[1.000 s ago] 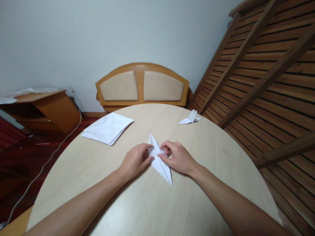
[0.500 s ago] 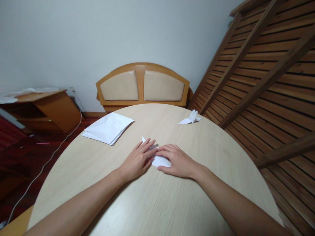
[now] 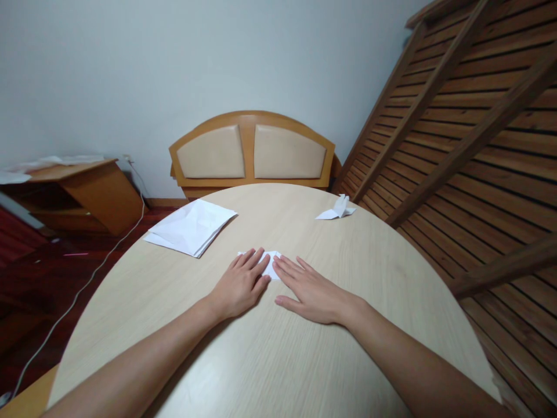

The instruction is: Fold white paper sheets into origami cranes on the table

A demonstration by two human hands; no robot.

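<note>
A small folded piece of white paper lies flat on the round table, mostly covered by my fingers. My left hand rests over its left part, fingers stretched out and pressing it down. From the other side, my right hand lies flat with its fingertips on the paper's right edge and its thumb apart on the tabletop. At the back right stands a folded paper crane, which neither hand touches.
A stack of white paper sheets lies at the table's back left. Behind the table is a padded headboard. Wooden slats lean on the right. A white cable runs along the floor near a low desk.
The folded paper now lies flatter under my hands, its pointed end no longer sticking up on the left. My right hand has flattened out from a curled grip, its fingers straightened.
</note>
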